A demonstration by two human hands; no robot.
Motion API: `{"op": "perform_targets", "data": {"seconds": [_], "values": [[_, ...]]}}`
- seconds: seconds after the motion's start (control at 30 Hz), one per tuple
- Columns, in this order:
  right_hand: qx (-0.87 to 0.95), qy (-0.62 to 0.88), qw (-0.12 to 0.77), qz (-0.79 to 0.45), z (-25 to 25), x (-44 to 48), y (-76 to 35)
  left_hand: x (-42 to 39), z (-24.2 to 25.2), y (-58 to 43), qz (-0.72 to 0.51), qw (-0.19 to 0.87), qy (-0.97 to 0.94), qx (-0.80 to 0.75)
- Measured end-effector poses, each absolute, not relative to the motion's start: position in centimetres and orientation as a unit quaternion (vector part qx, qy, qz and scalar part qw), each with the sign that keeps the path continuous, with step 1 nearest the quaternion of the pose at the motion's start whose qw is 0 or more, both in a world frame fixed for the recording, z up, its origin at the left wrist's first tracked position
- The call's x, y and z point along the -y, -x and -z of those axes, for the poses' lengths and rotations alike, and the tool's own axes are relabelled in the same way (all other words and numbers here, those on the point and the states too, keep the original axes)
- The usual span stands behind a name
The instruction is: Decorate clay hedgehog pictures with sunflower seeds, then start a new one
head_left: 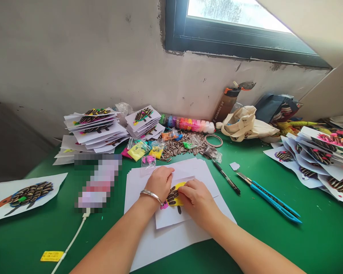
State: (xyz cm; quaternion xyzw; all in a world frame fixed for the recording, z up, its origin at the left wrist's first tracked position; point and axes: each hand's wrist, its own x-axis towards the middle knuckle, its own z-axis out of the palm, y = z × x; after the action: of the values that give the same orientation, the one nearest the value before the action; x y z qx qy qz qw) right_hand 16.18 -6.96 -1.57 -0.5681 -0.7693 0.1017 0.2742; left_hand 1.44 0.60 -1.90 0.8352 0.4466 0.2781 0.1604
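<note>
Near edge first: a stack of paper (148,243) sits on the green surface (274,247), with a small white card (167,220) on top; our left hand (157,186) and right hand (200,199) are apart from each other, and the yellow shape (179,202) with its striped seeds (171,195) lies on that card between them; the right is nearer, fingertips bunched on the yellow, the left curled beside it; we honestly can't tell if either's pinching anything; long axis seems to run from the pink blob (164,206) at near left towards far right, though our right hand hides that end; beyond: a pen (228,179), then loose seeds (178,148).
</note>
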Motion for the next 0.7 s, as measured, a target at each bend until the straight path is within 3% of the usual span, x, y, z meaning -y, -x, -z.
{"op": "perform_targets", "data": {"seconds": [0.53,0.7], "values": [[0.759,0.568,0.304,-0.095,0.8,6.3,-17.3,-0.7,1.8,-1.3,-0.304,0.193,-0.816,-0.452],[0.811,0.551,0.195,-0.013,-1.3,1.4,-17.9,-1.1,1.6,-0.8,-0.353,0.225,-0.765,-0.49]]}}
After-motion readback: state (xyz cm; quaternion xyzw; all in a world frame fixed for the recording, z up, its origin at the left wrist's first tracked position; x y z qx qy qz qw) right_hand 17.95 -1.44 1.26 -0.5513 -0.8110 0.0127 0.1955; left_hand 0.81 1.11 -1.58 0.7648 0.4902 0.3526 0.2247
